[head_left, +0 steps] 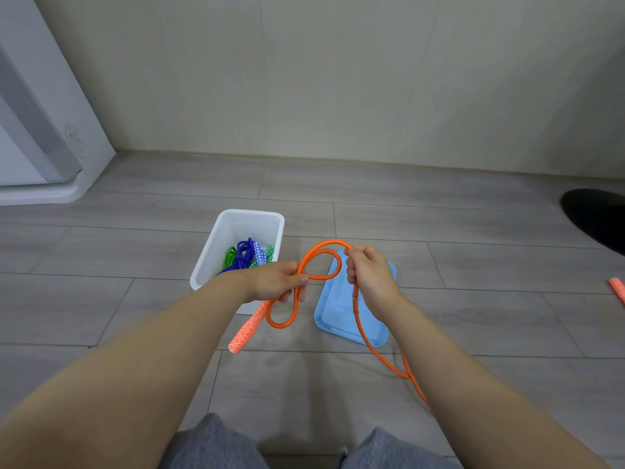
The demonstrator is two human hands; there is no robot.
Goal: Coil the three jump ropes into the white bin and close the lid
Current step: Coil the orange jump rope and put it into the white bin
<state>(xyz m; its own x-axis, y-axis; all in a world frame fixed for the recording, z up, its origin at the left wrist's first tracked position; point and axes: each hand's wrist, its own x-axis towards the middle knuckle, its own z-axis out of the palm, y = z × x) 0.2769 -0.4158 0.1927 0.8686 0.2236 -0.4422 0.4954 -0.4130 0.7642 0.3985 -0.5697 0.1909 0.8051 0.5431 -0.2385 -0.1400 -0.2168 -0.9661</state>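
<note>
Clearly, your left hand (279,280) pinched the gathered loops of the orange rope (321,262) at their crossing, and your right hand (368,269) curled round the next stretch, raised just above the blue lid (351,319). Only 2 loops were formed; the rest trailed down past your right wrist toward your knees, and the far handle (617,291) lay well apart at the right edge of the floor (473,265).

The risk, as I judged it, was that slack tail: it could drag, snag on the lid's rim, or twist as you fed it, and a loosened pinch would let the loops spring open. The near handle (248,328) hung below your left hand and could swing and tug the coil.

The rope looked like a smooth, braided cord, springy enough to hold round arcs. Both handles were slim cylinders with an orange and white diamond print. The white bin (206,269) was a glossy, tapered plastic box, already holding the blue rope (244,257) and green rope (230,255). The lid was a shallow plastic tray, lying inner side up.
</note>
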